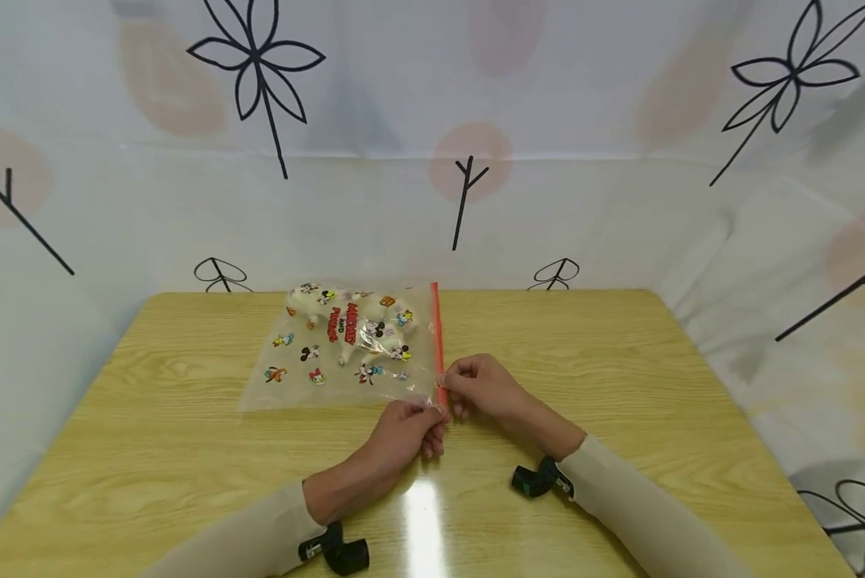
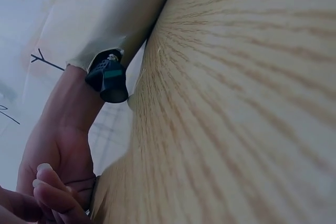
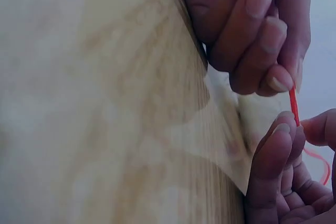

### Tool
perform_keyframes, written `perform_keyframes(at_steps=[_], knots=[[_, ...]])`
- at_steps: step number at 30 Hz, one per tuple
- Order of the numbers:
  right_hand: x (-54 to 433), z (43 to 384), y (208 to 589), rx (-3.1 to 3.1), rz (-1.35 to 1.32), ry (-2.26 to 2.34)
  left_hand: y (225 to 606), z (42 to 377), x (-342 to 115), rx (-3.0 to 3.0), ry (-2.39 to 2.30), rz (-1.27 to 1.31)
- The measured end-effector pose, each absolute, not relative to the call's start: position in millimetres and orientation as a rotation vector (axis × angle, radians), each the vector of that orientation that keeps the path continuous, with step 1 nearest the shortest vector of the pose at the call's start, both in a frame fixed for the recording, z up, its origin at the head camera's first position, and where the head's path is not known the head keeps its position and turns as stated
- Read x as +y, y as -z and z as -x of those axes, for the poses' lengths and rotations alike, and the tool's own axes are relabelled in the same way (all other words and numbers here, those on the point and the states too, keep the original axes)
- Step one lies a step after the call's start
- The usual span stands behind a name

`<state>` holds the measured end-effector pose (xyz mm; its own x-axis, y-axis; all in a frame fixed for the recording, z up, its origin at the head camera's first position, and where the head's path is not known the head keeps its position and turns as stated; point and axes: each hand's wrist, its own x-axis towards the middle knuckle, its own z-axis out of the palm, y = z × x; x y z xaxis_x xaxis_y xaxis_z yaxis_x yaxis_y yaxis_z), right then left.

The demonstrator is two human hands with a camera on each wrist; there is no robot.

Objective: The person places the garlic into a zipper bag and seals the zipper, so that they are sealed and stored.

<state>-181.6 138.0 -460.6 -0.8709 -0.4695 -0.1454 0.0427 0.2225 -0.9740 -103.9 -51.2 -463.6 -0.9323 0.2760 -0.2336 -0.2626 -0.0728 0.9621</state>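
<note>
A clear zip bag (image 1: 345, 353) printed with cartoon characters lies on the table, its red zip strip (image 1: 438, 329) along the right side. Inside it shows a pale, soft-looking object, partly hidden by the print. At the strip's near end, my left hand (image 1: 406, 429) pinches the bag's corner between thumb and fingers. My right hand (image 1: 483, 389) pinches the strip a little farther up, thumb against forefinger. In the right wrist view a short length of the red strip (image 3: 294, 106) runs between the two hands' fingertips.
The wood-grain table (image 1: 584, 345) reaches back to a pale curtain (image 1: 374, 201) with leaf and flower drawings. A black wrist camera (image 1: 338, 550) sits on the left sleeve, and another camera (image 1: 540, 479) on the right one.
</note>
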Motion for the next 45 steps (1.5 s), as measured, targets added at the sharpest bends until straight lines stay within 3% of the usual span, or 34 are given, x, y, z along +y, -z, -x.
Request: perform_keyframes(at_steps=[45], knots=[[122.4,248.0,460.1,2.095,0.202,1.840,461.7,101.4,-51.7,1.852,-2.049,-0.032]])
